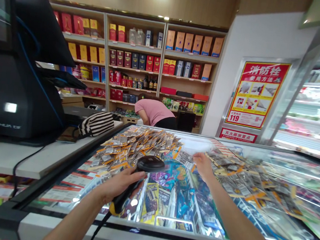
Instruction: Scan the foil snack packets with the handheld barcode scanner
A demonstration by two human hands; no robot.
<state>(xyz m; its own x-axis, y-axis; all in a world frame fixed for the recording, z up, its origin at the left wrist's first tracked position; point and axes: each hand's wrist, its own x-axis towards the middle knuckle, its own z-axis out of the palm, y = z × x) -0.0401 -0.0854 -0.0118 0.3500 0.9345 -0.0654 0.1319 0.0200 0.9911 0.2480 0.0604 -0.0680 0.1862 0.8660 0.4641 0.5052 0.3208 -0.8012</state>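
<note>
My left hand (pixel 119 186) is wrapped round the handle of a black barcode scanner (pixel 140 178) with a yellow base, its head held over the glass lid of a chest freezer (pixel 166 233). My right hand (pixel 202 165) reaches further forward onto the glass, fingers closed on a small snack packet (pixel 187 158) at the edge of the piles. Heaps of small orange-and-silver packets (pixel 135 146) lie to the left, and more packets (pixel 239 176) to the right. The scanner's cable hangs down toward me.
A black checkout terminal (pixel 22 80) stands on the white counter (pixel 32 156) at left, with a striped pouch (pixel 95 124) beside it. A person in a pink shirt (pixel 153 112) bends over behind the freezer. Shelves of boxed goods (pixel 143 58) line the back wall; a glass-door cooler (pixel 314 108) is at right.
</note>
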